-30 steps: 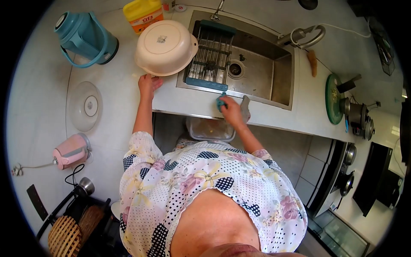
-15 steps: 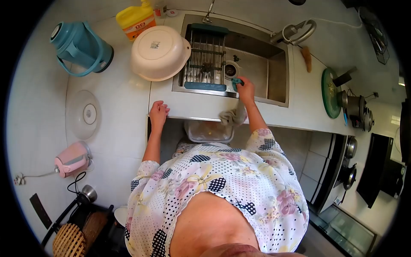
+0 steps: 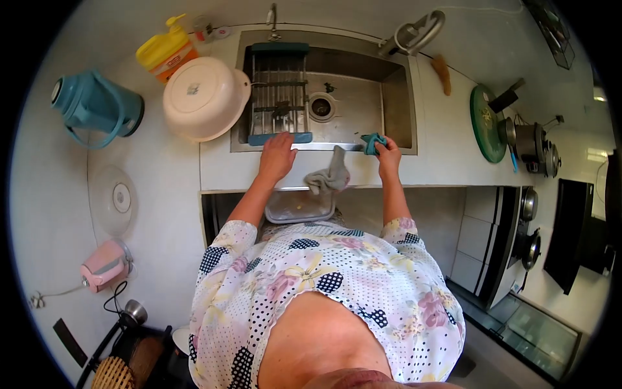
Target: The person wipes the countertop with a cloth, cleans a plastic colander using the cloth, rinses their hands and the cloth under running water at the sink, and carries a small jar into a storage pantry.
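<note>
At the sink's front right edge, my right hand is closed on a small teal cloth. My left hand lies flat and open, its fingertips reaching the blue front bar of the drying rack. The rack spans the left part of the steel sink, and a round drain shows to its right. Between my hands, a grey rag drapes over the counter's front edge, above a clear plastic container.
Left of the sink are an upturned pinkish basin, a yellow bottle and a blue thermos. A faucet stands behind. Farther right are a green cutting board and a pot.
My right hand has drawn the teal cloth from over the sink to the front right edge. My left hand has moved right and forward to the rack's front. The view has shifted right.
</note>
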